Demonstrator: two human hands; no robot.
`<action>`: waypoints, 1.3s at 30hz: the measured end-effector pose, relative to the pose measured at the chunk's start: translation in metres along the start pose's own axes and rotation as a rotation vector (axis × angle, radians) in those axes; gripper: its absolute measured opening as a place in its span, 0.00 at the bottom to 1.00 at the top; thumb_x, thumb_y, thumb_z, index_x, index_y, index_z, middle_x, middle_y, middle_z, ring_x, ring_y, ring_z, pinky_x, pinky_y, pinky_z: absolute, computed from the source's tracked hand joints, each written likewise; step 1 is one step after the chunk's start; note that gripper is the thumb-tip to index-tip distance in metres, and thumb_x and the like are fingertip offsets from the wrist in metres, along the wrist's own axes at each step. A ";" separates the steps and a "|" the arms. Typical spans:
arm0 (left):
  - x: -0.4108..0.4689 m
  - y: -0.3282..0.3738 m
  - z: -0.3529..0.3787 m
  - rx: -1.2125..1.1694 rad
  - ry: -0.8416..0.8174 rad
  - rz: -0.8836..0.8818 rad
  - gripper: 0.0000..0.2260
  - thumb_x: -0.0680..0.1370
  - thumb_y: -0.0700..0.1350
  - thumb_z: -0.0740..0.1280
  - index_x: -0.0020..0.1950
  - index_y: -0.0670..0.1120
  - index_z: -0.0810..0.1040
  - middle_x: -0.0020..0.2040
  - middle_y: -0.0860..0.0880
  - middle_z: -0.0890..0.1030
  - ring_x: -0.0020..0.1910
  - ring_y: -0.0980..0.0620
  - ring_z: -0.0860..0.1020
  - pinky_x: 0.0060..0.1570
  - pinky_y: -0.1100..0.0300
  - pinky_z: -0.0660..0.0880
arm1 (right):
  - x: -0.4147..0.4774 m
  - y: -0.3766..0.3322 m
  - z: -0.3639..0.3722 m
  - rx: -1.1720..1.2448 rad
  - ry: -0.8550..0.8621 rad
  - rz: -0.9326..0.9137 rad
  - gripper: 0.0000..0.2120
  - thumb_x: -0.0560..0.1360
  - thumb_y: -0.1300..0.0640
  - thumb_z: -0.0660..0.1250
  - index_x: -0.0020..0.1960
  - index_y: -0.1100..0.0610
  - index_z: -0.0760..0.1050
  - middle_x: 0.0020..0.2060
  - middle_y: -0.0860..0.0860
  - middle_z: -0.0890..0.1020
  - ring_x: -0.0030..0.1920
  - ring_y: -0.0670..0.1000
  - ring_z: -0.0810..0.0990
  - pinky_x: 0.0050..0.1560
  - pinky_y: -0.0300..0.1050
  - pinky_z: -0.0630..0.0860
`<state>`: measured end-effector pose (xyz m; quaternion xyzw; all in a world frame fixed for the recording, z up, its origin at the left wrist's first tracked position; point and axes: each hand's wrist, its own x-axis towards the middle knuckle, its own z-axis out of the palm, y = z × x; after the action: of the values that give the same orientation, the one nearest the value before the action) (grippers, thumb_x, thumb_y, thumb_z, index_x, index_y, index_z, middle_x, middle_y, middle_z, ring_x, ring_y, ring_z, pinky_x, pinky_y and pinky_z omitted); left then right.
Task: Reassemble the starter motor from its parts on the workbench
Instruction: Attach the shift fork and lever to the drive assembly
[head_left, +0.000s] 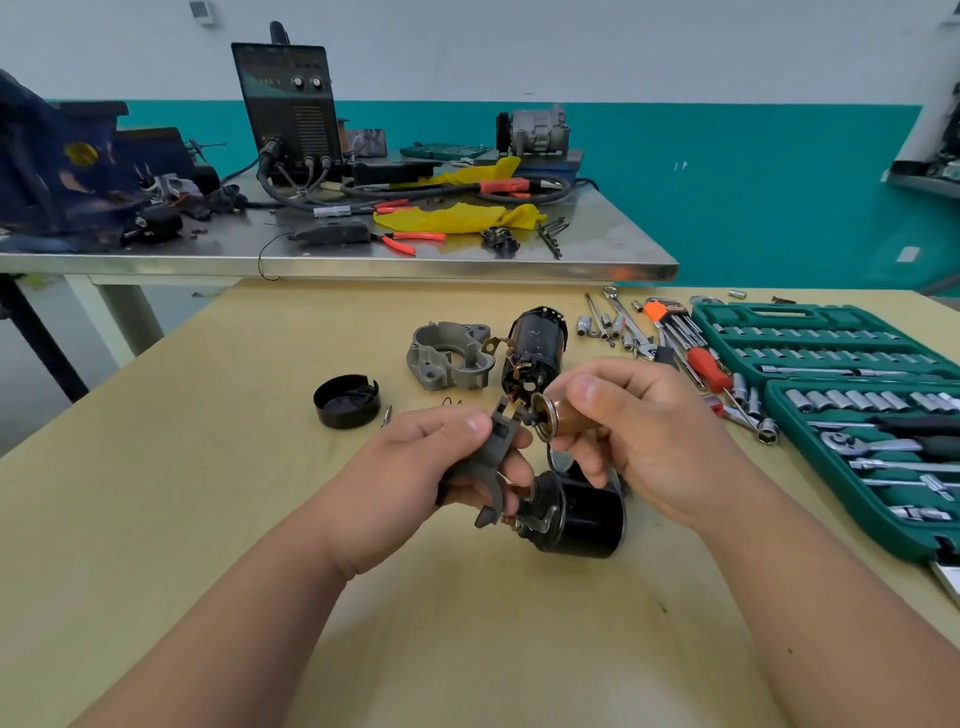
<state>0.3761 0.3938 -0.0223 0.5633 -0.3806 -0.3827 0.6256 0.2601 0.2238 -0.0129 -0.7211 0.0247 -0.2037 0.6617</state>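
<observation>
I'm looking down on a pale tan counter, smooth and matte, bare in the stretch nearest me. Above it my left hand has its fingers pinched around a grey plastic shift fork, flat and forked at its lower end. My right hand has thumb and fingers closed on a copper-coloured plunger, a smooth cylinder with a metal ring at its end; that end meets the top of the fork between the two hands.

Just below the fingers, partly hidden by them, a glossy black solenoid lies on its side on the counter, copper studs showing at its left end.

Just beyond the fingers stands the dark motor body, a cylinder with copper brush leads at its near end. Left of it sits a cast grey nose housing, rough and dull. Further left lies a black round cap, open side up.

To the right of my right fingers, loose sockets and wrenches and a red-handled screwdriver lie scattered beside an open green socket set.

Far beyond, a steel table carries a dark welding machine, yellow rags and red pliers, against a teal and white wall.
</observation>
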 end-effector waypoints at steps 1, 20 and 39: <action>0.000 0.000 -0.001 0.008 -0.001 -0.001 0.15 0.77 0.48 0.58 0.49 0.41 0.81 0.40 0.43 0.83 0.37 0.45 0.81 0.38 0.60 0.77 | 0.000 0.000 0.000 -0.025 0.007 -0.001 0.11 0.69 0.44 0.67 0.43 0.49 0.84 0.31 0.54 0.82 0.24 0.48 0.74 0.25 0.39 0.71; -0.006 0.004 0.002 0.507 0.013 -0.076 0.13 0.82 0.45 0.60 0.43 0.45 0.81 0.29 0.50 0.77 0.26 0.50 0.75 0.30 0.63 0.71 | -0.005 -0.009 0.000 -0.375 -0.067 0.015 0.04 0.75 0.58 0.70 0.44 0.50 0.80 0.26 0.46 0.79 0.26 0.43 0.76 0.29 0.36 0.74; -0.006 0.003 0.007 0.920 0.323 0.147 0.17 0.76 0.55 0.60 0.32 0.47 0.73 0.29 0.46 0.77 0.28 0.48 0.75 0.33 0.47 0.72 | -0.012 -0.016 0.021 -1.089 0.023 -0.393 0.11 0.72 0.51 0.68 0.52 0.53 0.81 0.44 0.46 0.79 0.44 0.48 0.77 0.44 0.39 0.73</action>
<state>0.3669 0.3965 -0.0192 0.8049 -0.4470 -0.0376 0.3885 0.2520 0.2495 -0.0012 -0.9464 -0.0011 -0.2886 0.1449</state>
